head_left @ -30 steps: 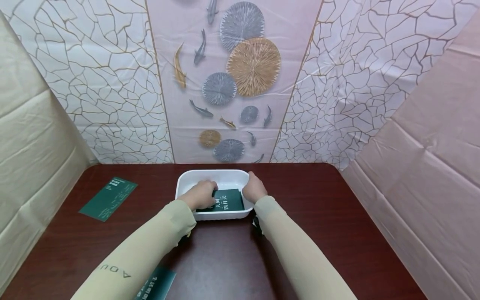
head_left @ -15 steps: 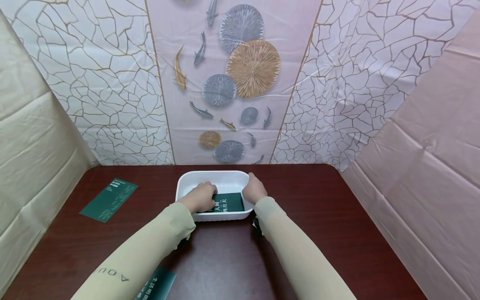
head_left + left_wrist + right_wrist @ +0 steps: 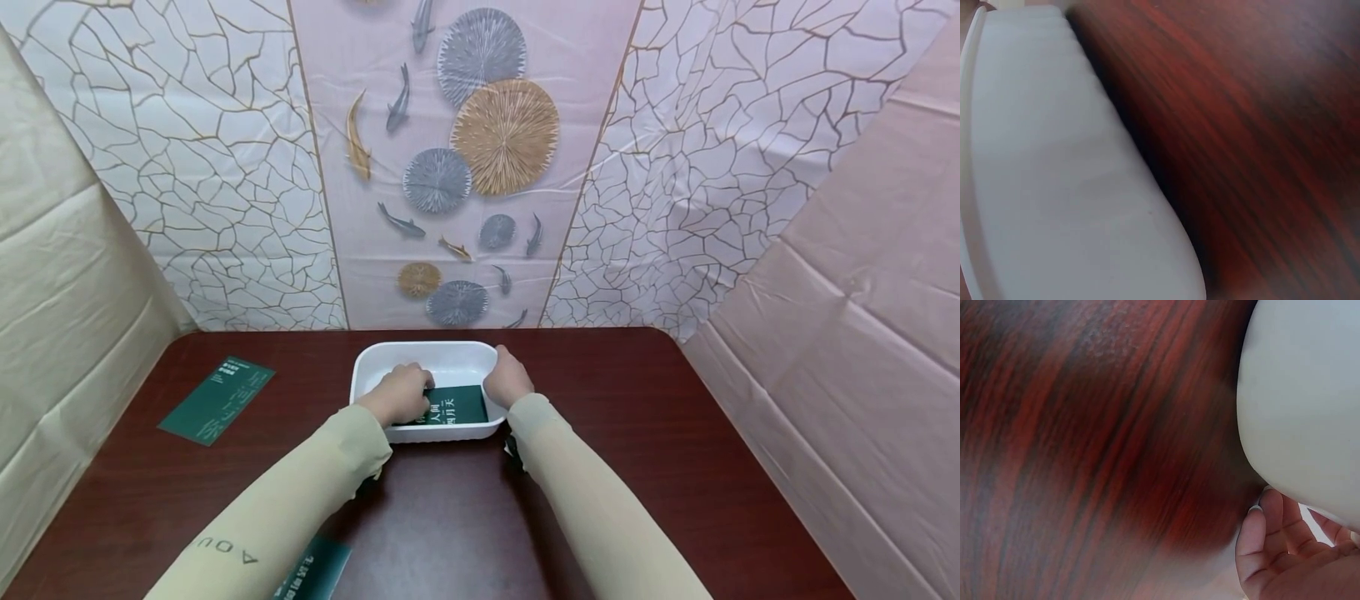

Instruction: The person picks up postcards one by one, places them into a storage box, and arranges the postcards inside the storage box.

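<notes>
A white plastic tray point(image 3: 390, 353) stands near the table's far edge. Inside its front part lies a dark green card point(image 3: 465, 405) with white Chinese characters, its left end covered by my left hand point(image 3: 401, 395). That hand reaches over the front left of the tray, fingers bent and thumb at the card; the grip itself is mostly hidden. My right hand point(image 3: 510, 379) grips the tray's right end, with curled fingers point(image 3: 1250, 531) against the outside wall in the right wrist view. The left wrist view shows only the tray's outer wall point(image 3: 1066, 156) and tabletop.
Another green card point(image 3: 217, 400) lies flat at the left of the dark red wooden table point(image 3: 637, 467). A further green card point(image 3: 322, 571) lies near the front, partly under my left sleeve point(image 3: 277, 500). Patterned cloth point(image 3: 247, 208) hangs behind and along the sides.
The card in the tray has sunk slightly lower, and my left hand has shifted a little with it. My right hand keeps its place on the tray.
</notes>
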A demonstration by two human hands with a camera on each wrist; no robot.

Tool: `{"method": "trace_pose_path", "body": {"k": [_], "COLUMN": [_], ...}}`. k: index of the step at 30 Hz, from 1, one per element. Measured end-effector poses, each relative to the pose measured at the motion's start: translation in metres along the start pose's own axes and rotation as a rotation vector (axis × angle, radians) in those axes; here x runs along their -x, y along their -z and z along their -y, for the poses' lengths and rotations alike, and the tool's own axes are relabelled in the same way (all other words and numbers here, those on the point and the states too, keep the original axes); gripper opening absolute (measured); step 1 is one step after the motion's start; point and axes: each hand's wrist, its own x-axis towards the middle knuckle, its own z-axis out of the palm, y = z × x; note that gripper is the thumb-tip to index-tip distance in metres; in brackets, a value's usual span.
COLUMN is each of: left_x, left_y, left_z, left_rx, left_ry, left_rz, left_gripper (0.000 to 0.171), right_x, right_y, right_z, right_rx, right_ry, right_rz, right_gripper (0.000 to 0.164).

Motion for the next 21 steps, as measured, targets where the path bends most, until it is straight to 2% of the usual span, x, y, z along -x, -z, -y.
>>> {"method": "trace_pose_path", "body": {"k": [7, 13, 17, 21], "left_x": [0.002, 0.009, 0.018, 0.029], "left_y": [0.015, 0.033, 0.044, 0.055], "left_z": [0.011, 0.032, 0.047, 0.06], "left_rx": [0.087, 0.17, 0.22, 0.242], "left_ry": [-0.053, -0.016, 0.003, 0.01], "left_rz": [-0.03, -0.06, -0.124, -0.229], "left_gripper": [0.029, 0.03, 0.028, 0.027], "right_x": [0.004, 0.006, 0.006, 0.006], "right_y": [0.002, 0.002, 0.003, 0.002], "right_z": [0.0, 0.0, 0.0, 0.0], "right_rx": [-0.001, 0.009, 0.009, 0.012], "right_ry": [0.024, 0.038, 0.041, 0.044], "right_rz": [-0.001, -0.007, -0.008, -0.01], "right_gripper": [0.064, 0.064, 0.063, 0.064]}}
